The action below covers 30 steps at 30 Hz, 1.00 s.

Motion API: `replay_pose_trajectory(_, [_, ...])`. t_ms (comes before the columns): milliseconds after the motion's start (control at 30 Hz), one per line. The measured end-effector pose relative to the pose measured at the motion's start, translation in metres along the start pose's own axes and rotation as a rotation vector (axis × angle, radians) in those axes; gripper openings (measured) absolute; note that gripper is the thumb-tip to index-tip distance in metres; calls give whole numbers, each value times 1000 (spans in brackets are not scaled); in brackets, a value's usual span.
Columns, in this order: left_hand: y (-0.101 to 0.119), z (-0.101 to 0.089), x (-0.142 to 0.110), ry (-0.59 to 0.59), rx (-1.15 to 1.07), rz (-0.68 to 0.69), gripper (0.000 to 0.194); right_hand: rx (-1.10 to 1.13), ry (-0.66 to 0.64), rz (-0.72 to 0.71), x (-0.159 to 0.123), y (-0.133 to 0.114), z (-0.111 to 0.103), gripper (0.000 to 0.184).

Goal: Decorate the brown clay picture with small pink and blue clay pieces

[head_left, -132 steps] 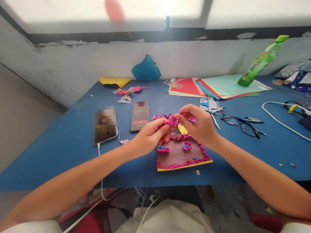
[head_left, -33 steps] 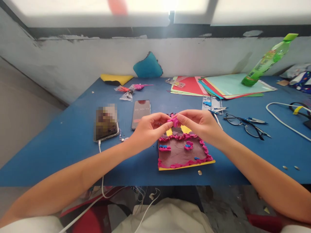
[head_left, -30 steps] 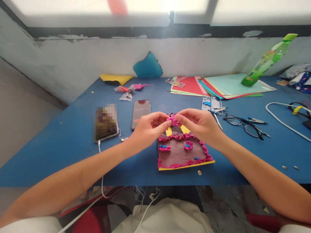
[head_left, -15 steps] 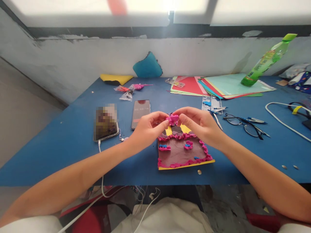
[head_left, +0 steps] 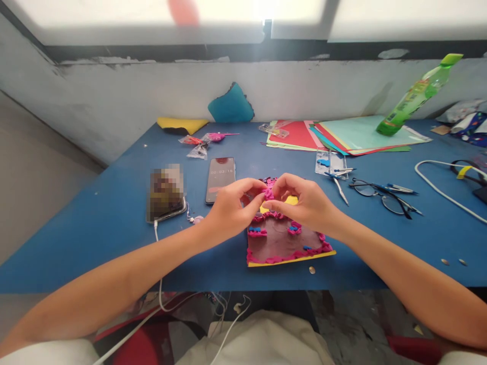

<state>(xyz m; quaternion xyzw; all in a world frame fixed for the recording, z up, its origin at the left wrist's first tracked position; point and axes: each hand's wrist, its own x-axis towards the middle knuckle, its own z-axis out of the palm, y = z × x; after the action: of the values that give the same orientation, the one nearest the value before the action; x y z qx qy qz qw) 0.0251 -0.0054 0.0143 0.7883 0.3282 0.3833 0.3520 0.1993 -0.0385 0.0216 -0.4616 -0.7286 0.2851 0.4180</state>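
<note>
Some pink clay (head_left: 269, 194), partly hidden, in pinching grip: left hand (head_left: 233, 209), right hand (head_left: 311, 205); panel (head_left: 277, 238) partly covered.

It's a craft corner, at a blue table (head_left: 95, 223)!
Coloured paper (head_left: 365, 133) far right, small packets (head_left: 198, 151) far left, pink-edged panel (head_left: 279, 243) near.
</note>
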Motion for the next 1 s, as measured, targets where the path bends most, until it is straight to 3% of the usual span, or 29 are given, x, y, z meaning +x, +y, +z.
replay_pose_trajectory(100, [1,0,-1,45,110,63,13,-52,21,-68,-1,0,1,28])
replay_pose_trajectory(267, [1,-2,-1,79,94,36,14,-120,8,-199,-2,-3,-3,19])
replay_pose_trajectory(433, [1,-2,-2,94,115,76,16,-282,113,-280,-3,1,-1,15])
replay_pose_trajectory(600, [6,-3,-6,46,35,100,23,-449,197,-401,-3,6,2,12])
replay_pose_trajectory(833, [14,-2,-11,-42,-99,39,31,-512,210,-409,-3,12,3,15])
replay_pose_trajectory(1000, [12,-1,-10,-8,-132,40,30,-643,201,-570,-3,13,2,18])
